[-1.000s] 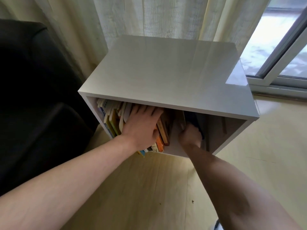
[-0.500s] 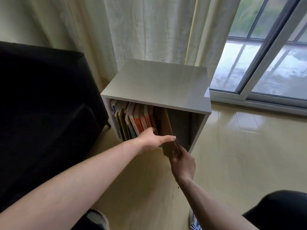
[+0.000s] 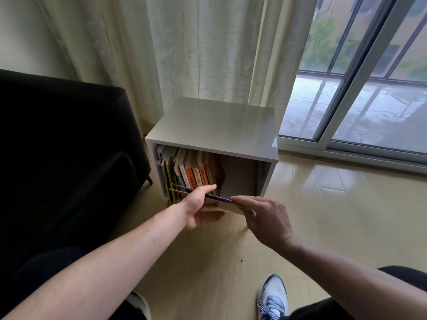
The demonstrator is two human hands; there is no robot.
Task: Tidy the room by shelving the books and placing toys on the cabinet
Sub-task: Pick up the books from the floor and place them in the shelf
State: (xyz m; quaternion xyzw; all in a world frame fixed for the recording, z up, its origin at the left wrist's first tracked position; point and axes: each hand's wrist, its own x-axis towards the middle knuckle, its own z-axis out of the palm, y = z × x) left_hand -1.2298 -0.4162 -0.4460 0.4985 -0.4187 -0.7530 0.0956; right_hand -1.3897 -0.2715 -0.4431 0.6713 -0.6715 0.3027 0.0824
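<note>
thin book (image 3: 221, 199) now pulled out flat, left hand (image 3: 200, 210) gripping it, right hand (image 3: 265, 218) fingers straight (cover unreadable)

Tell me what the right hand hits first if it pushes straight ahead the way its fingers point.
Probably the thin books that the left hand grips flat before the cabinet; the right hand already touches their edge, though depth is uncertain.
</note>
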